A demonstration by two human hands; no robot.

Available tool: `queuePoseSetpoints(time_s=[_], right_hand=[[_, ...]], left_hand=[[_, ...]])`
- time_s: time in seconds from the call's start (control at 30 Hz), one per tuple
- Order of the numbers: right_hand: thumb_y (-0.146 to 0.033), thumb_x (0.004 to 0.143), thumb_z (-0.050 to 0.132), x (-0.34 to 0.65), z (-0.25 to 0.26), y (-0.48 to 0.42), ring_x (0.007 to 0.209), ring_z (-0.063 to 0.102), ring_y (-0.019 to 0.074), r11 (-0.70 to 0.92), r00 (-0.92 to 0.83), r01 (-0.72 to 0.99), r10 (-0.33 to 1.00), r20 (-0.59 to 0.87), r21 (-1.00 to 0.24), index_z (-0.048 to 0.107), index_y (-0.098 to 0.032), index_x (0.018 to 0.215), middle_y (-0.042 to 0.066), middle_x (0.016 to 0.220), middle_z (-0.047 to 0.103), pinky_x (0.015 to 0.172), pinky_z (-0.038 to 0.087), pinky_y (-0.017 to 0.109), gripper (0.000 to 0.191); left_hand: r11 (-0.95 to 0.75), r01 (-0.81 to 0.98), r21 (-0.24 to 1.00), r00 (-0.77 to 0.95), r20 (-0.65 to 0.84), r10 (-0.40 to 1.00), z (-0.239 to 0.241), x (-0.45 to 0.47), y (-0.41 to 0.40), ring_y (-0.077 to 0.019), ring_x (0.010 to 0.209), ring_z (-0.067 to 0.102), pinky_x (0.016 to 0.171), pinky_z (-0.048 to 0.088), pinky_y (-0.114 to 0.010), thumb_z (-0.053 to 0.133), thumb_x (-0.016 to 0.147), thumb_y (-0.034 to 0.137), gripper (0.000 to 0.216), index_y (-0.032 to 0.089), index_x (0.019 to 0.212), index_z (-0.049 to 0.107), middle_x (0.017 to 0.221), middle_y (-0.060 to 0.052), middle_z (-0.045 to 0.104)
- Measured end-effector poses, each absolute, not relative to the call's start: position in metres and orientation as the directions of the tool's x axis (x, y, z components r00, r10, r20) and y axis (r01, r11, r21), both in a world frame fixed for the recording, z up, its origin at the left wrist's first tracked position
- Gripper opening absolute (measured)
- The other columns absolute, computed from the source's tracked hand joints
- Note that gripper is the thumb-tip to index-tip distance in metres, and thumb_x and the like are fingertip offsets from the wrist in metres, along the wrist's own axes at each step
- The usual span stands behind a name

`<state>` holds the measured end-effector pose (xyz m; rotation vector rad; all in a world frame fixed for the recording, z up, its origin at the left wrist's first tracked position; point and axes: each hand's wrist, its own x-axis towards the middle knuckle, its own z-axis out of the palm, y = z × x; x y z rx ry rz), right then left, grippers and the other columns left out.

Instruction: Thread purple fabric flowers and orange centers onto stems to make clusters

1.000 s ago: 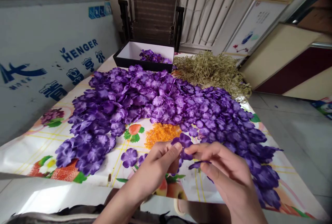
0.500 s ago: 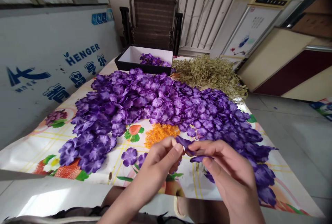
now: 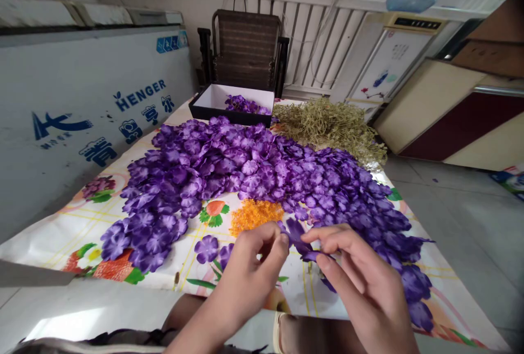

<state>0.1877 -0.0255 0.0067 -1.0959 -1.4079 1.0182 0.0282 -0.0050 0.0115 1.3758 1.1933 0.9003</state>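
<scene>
Over the table's near edge, my left hand (image 3: 249, 277) and my right hand (image 3: 360, 283) meet, both pinching a purple fabric flower petal (image 3: 297, 236) between fingertips. A second purple petal (image 3: 313, 256) lies under my right thumb. Beyond the hands spreads a large heap of purple fabric flowers (image 3: 254, 173) over a fruit-print tablecloth (image 3: 61, 228). A small pile of orange stamens (image 3: 256, 216) sits just beyond my hands. A single loose purple flower (image 3: 207, 248) lies left of my left hand.
A black box with a white inside (image 3: 233, 105) holding some purple flowers stands at the table's far end. A heap of dry green stems (image 3: 331, 124) lies at the far right. A white freezer (image 3: 82, 108) lines the left side. A folding chair (image 3: 245, 51) stands behind the table.
The camera tilted up slightly, so the table appears lower in view. My fingers have shifted on the purple petal, turning it between both hands; the hands stay in the same place.
</scene>
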Motion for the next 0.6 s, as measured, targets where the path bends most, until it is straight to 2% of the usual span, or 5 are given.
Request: queuePoseSetpoints(time_s=[0.07, 0.13, 0.23, 0.37, 0.6], right_hand=[[-0.023, 0.089, 0.056, 0.187, 0.009, -0.032, 0.104, 0.061, 0.0202, 0.28, -0.031, 0.094, 0.96, 0.278, -0.955, 0.057, -0.027, 0.082, 0.002, 0.1, 0.068, 0.089, 0.049, 0.029, 0.008], [-0.026, 0.089, 0.056, 0.184, 0.012, -0.04, 0.105, 0.062, 0.0217, 0.262, -0.007, 0.065, 0.965, 0.262, -0.963, 0.056, -0.027, 0.081, 0.003, 0.102, 0.069, 0.092, 0.049, 0.03, 0.008], [-0.033, 0.088, 0.056, 0.178, 0.015, -0.049, 0.105, 0.063, 0.0228, 0.186, -0.002, 0.043, 0.983, 0.186, -0.982, 0.056, -0.026, 0.081, 0.005, 0.109, 0.069, 0.091, 0.05, 0.03, 0.01], [-0.033, 0.089, 0.058, 0.177, 0.021, -0.056, 0.104, 0.065, 0.0224, 0.207, -0.003, -0.069, 0.978, 0.208, -0.976, 0.057, -0.024, 0.079, 0.006, 0.111, 0.07, 0.093, 0.051, 0.03, 0.013], [-0.034, 0.088, 0.059, 0.182, 0.027, -0.069, 0.099, 0.069, 0.0224, 0.22, 0.069, -0.11, 0.975, 0.213, -0.969, 0.058, -0.025, 0.079, 0.007, 0.108, 0.073, 0.086, 0.056, 0.029, 0.013]], left_hand=[[-0.013, 0.321, 0.947, 0.196, -0.053, 0.979, 0.012, 0.03, -0.009, -0.0116, 0.054, 0.031, 0.052, 0.023, -0.026, 0.043, 0.093, 0.03, 0.036, 0.02, 0.059, 0.034, 0.056, 0.005, 0.033], [-0.047, 0.36, 0.932, 0.21, -0.032, 0.977, 0.014, 0.032, -0.014, -0.0118, 0.055, 0.033, 0.053, 0.023, -0.026, 0.045, 0.092, 0.031, 0.036, 0.02, 0.059, 0.035, 0.056, 0.005, 0.035], [-0.004, 0.244, 0.97, 0.2, -0.046, 0.979, 0.019, 0.032, -0.026, -0.0136, 0.062, 0.039, 0.058, 0.029, -0.024, 0.045, 0.093, 0.037, 0.035, 0.019, 0.064, 0.044, 0.062, 0.003, 0.042], [0.057, 0.068, 0.996, 0.205, -0.07, 0.976, 0.025, 0.034, -0.04, -0.0158, 0.075, 0.047, 0.071, 0.036, -0.024, 0.042, 0.096, 0.044, 0.035, 0.019, 0.073, 0.054, 0.074, 0.0, 0.052], [-0.017, -0.192, 0.981, 0.258, 0.067, 0.964, 0.031, 0.045, -0.042, -0.0165, 0.068, 0.055, 0.068, 0.042, -0.025, 0.049, 0.091, 0.05, 0.044, 0.017, 0.065, 0.06, 0.064, -0.002, 0.061]])
